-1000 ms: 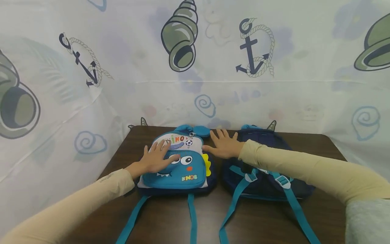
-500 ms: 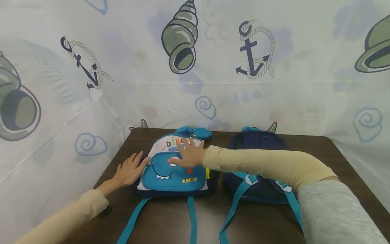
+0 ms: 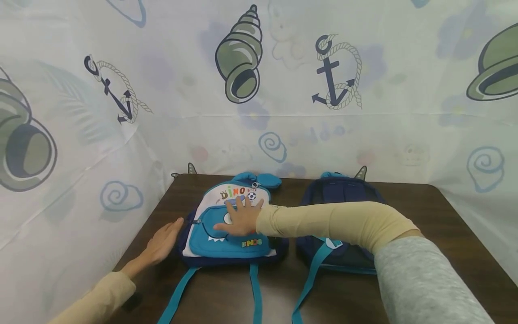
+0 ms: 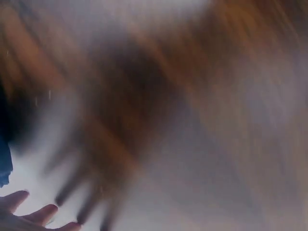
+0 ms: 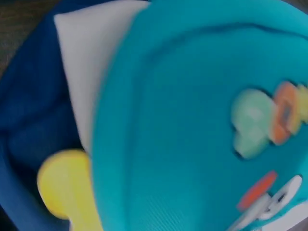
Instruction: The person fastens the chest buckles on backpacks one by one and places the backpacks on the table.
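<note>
A dinosaur-print backpack (image 3: 238,246) lies front side up, with a teal pocket, white upper panel and navy sides. Over its teal pocket my right hand (image 3: 242,218) is spread with straight fingers, covering part of the printed face. The right wrist view shows the teal pocket (image 5: 168,120) close up, beside a yellow felt spike (image 5: 67,183); no fingers appear there. My left hand (image 3: 162,243) is just left of the backpack, fingers straight and together. In the left wrist view, fingertips (image 4: 43,214) show at the lower left and the rest is blurred.
A second navy backpack (image 3: 344,191) lies to the right, back side up, partly behind my right sleeve (image 3: 332,222). Teal straps (image 3: 256,292) run from both bags toward the front of the brown table (image 3: 421,211). A printed curtain (image 3: 283,90) stands behind.
My right hand has moved left from between the bags onto the dinosaur backpack's front. My left hand has come off that front and shifted left and down, beside the bag.
</note>
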{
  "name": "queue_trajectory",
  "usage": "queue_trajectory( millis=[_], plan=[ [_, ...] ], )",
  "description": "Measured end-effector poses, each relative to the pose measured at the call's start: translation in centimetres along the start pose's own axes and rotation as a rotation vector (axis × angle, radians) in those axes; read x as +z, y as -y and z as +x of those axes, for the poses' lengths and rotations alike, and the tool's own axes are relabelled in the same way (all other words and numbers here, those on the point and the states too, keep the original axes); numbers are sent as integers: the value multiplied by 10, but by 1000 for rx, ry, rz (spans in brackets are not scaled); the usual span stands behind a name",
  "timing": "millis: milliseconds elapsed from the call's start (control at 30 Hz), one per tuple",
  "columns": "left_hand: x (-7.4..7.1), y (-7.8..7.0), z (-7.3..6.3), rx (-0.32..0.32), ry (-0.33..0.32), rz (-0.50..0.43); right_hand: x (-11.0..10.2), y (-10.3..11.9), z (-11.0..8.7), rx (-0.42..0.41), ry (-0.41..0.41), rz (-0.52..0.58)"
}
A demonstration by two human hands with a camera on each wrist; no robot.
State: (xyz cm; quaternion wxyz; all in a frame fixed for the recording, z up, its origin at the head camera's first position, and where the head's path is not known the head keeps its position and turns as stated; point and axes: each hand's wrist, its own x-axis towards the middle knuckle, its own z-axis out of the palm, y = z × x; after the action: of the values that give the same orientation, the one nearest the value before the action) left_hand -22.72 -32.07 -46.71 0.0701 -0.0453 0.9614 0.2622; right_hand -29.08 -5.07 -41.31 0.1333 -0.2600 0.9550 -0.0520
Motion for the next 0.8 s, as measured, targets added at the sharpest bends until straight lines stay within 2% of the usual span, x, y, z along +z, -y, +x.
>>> queue_trajectory(
  millis=[200,333,500,600,800],
  plan=[
    [18,-4,-1,-12,-3,14,23,-3,-1,48,79,22],
    [22,-11,-1,-9,-10,-54,42,0,6,59,18,59],
    [21,-20,0,-26,67,-254,61,6,9,53,-93,143],
    [19,-23,-2,-52,127,-395,63,9,5,49,-136,154],
    [11,-28,-9,-36,148,-699,62,15,-2,45,-160,172]
  ],
)
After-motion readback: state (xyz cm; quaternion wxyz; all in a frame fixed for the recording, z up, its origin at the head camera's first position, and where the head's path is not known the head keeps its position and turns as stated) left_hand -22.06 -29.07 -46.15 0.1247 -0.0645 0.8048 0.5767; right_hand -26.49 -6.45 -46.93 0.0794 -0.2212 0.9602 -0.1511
